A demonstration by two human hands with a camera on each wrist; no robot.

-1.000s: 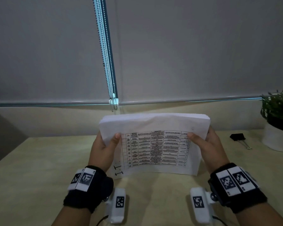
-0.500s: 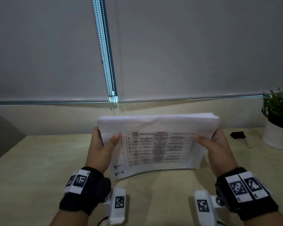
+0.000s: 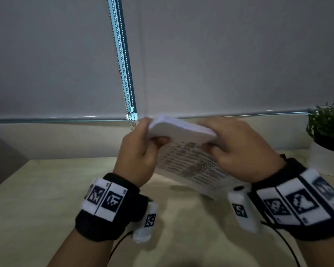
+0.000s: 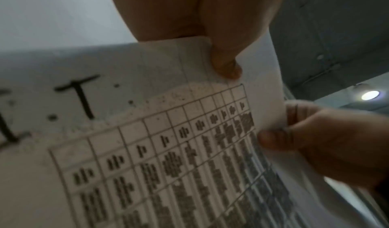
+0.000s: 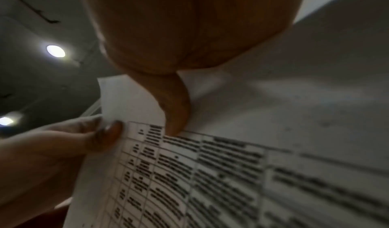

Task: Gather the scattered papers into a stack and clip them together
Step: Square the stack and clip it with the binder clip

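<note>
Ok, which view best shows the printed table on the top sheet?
The left wrist view: the printed table fills the frame with grid lines fairly distinct. The right wrist view shows it large but blurrier. The head view shows it small, blurred, partly hidden by both hands.

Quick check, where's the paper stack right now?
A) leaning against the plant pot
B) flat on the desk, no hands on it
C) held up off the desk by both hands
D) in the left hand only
C: the paper stack is above the desk, gripped at one end by the left hand and at the other by the right hand.
</note>
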